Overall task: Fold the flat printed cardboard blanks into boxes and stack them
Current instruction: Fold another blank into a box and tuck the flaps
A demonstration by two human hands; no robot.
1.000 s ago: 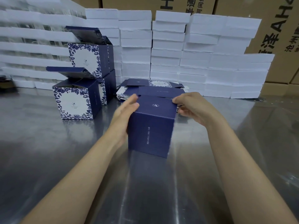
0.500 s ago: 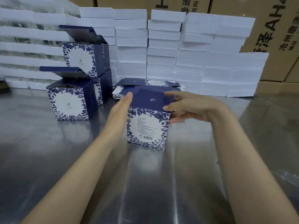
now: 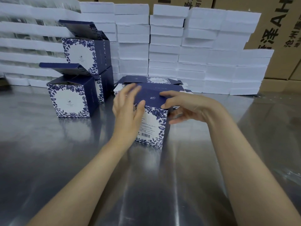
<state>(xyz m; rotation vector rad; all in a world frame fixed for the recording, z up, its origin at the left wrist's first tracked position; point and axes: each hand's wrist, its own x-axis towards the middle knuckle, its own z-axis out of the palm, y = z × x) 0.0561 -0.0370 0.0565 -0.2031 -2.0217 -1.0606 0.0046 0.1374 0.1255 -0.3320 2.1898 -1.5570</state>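
Fingers [image 3: 132,92] straight and blurred, left hand [image 3: 128,115] over the box [image 3: 154,126] corner, right hand [image 3: 190,106] loosely spread on top.

Shiny steel table [image 3: 48,160]; white foam slabs [image 3: 164,53] stacked before brown cartons [image 3: 276,22].

— How many folded boxes?
— Five: the near box [image 3: 151,126], and four stacked boxes [image 3: 70,98] left of it.
— Hands?
— Two on the near box: left hand [image 3: 128,111], right hand [image 3: 189,108].
— Flat blanks?
— One pile of blanks [image 3: 156,81] behind the near box; sheets uncountable.
— And white slabs [image 3: 164,51]?
— Dozens stacked behind it; brown cartons [image 3: 276,38], at least three.
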